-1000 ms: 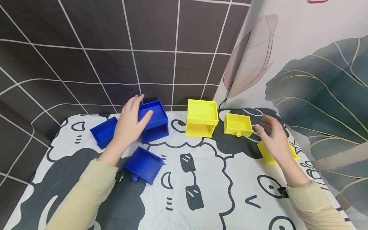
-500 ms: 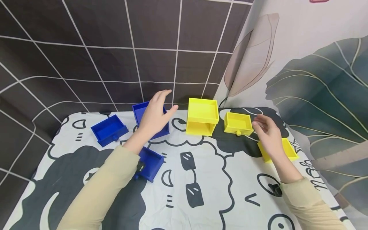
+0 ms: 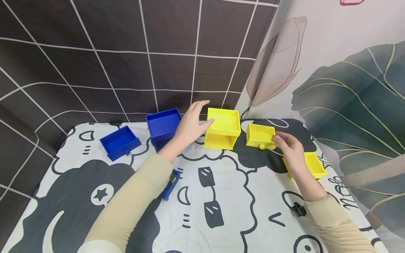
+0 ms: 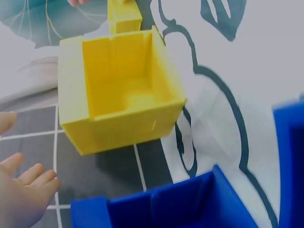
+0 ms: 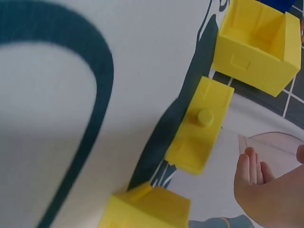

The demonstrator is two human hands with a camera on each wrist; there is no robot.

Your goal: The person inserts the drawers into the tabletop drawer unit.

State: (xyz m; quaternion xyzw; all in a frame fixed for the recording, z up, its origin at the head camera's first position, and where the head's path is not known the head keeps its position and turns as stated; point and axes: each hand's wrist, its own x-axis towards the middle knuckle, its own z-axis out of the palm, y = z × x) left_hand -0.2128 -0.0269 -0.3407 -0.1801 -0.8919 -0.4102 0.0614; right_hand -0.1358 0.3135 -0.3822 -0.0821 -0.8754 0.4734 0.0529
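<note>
My left hand (image 3: pixel 191 124) hovers beside the yellow cabinet (image 3: pixel 223 123), its fingers spread and nothing held. In the left wrist view that cabinet's hollow front shows. My right hand (image 3: pixel 291 149) has its thumb and fingertips right at the right end of a small yellow drawer (image 3: pixel 260 135) with a round knob. The right wrist view shows its fingers (image 5: pixel 256 168) extended, with the thumb apart. Another yellow drawer (image 3: pixel 314 165) lies partly behind the right wrist. The blue cabinet (image 3: pixel 162 123) stands left of my left hand, its lower front partly covered by the arm.
One blue drawer (image 3: pixel 120 142) sits at the back left, knob facing forward. Another blue drawer (image 3: pixel 169 186) is mostly hidden under my left forearm. A printed black-and-white cloth (image 3: pixel 202 207) covers the table, with a dark gridded curtain (image 3: pixel 171 70) behind it.
My left hand has moved right, from the blue drawer and blue cabinet over to the yellow cabinet. The left blue drawer has turned slightly. My right hand has moved left to the small yellow drawer.
</note>
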